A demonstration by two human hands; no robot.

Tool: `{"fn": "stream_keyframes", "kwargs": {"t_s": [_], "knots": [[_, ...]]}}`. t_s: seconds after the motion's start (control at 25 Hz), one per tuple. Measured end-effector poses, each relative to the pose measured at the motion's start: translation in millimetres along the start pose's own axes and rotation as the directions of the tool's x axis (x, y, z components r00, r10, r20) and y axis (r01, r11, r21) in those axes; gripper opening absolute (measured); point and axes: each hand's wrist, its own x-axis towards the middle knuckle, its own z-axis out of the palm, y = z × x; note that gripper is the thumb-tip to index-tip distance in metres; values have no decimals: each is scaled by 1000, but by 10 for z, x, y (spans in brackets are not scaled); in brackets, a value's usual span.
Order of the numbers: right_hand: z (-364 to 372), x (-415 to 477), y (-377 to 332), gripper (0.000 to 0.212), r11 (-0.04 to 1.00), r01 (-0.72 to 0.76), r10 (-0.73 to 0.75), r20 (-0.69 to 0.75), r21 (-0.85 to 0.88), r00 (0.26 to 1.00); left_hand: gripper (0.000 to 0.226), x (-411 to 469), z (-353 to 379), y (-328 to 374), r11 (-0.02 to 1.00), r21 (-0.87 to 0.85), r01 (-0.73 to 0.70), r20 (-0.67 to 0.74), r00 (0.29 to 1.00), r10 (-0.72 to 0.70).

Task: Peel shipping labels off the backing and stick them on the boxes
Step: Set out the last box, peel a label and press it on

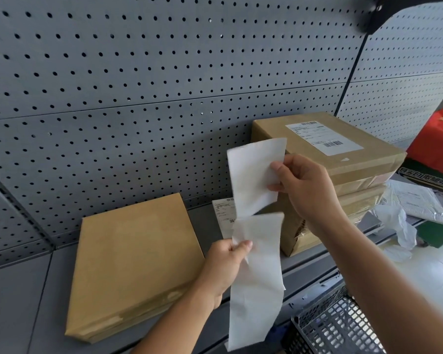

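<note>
My left hand pinches a long white backing strip near its middle; the strip hangs down past the shelf edge. My right hand grips the strip's upper section, a white sheet folded up from the strip, its blank side toward me. A flat brown box with a bare top lies on the grey shelf to the left. To the right a stack of brown boxes carries a printed label on top. More printed labels show behind the strip.
A grey pegboard wall rises behind the shelf. A wire basket sits at the lower right. Crumpled white paper, a plastic mailer bag and a red and green carton lie to the right.
</note>
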Motion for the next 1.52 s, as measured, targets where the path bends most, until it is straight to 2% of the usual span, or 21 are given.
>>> {"fn": "stream_keyframes", "kwargs": {"t_s": [0.12, 0.2, 0.32, 0.4, 0.44, 0.48, 0.52, 0.6, 0.68, 0.76, 0.8, 0.88, 0.96, 1.04, 1.16, 1.24, 1.28, 1.32, 1.36, 1.4, 1.52], "knots": [[1, 60, -87, 15, 999, 37, -37, -23, 18, 999, 23, 44, 60, -113, 997, 67, 50, 10, 999, -51], [13, 54, -119, 14, 996, 73, -74, 14, 58, 997, 19, 52, 62, -135, 996, 46, 74, 26, 997, -75], [44, -21, -81, 13, 993, 101, -107, 98, 69, 989, 40, 28, 9, -120, 993, -7, 118, 16, 993, -118], [45, -83, -24, 13, 992, 114, -121, 159, 50, 980, 43, -32, -61, -97, 997, 13, 78, -33, 996, -77], [42, -109, 0, 13, 990, 134, -138, 189, 32, 972, 38, -75, -102, -66, 999, 16, 49, -72, 996, -48], [44, -132, 21, 13, 988, 156, -156, 216, 17, 964, 29, -125, -149, -12, 1000, -24, 18, -94, 995, -21], [53, -159, 42, 13, 984, 177, -175, 243, 14, 954, 26, -146, -198, 35, 990, -140, 5, -96, 995, -18], [99, -221, 82, 11, 977, 205, -211, 299, 51, 931, 49, -172, -290, 151, 908, -419, 14, -41, 999, -34], [164, -280, 117, 12, 966, 246, -259, 358, 83, 897, 69, -202, -435, 275, 851, -525, 16, 13, 1000, -10], [225, -319, 143, 14, 934, 344, -352, 434, 100, 829, 75, -227, -610, 360, 824, -566, -3, 27, 999, 22], [260, -330, 152, 16, 912, 394, -397, 475, 111, 785, 73, -243, -706, 387, 816, -578, -20, 17, 999, 37], [340, -340, 151, 18, 886, 449, -433, 553, 116, 712, 53, -265, -876, 404, 832, -551, -66, -41, 998, 52], [425, -344, 131, 22, 880, 465, -424, 607, 100, 672, 29, -288, -993, 409, 869, -487, -92, -126, 991, 35], [514, -362, 109, 27, 881, 467, -399, 644, 72, 653, 15, -323, -1088, 388, 880, -456, -133, -214, 976, 37], [628, -322, 105, 56, 891, 452, -281, 734, -39, 618, 13, -405, -1262, 343, 889, -411, -200, -317, 946, 66], [762, -296, 148, 67, 940, 326, -153, 728, -102, 668, 15, -440, -1387, 274, 906, -365, -215, -372, 926, 69], [863, -298, 162, 62, 984, 161, -67, 685, -74, 725, 15, -457, -1447, 237, 916, -337, -217, -393, 917, 72], [976, -312, 158, 52, 997, -79, 59, 641, 2, 766, 16, -475, -1496, 207, 923, -320, -215, -408, 910, 70], [1098, -324, 169, 40, 947, -310, 192, 630, 82, 752, 17, -485, -1542, 175, 927, -309, -211, -417, 906, 67], [1216, -337, 178, 31, 883, -451, 268, 651, 128, 710, 17, -499, -1583, 149, 931, -302, -206, -424, 903, 62], [1527, -412, 190, 24, 849, -522, 317, 708, 84, 631, 17, -510, -1728, 64, 944, -274, -182, -455, 890, 40]]}}
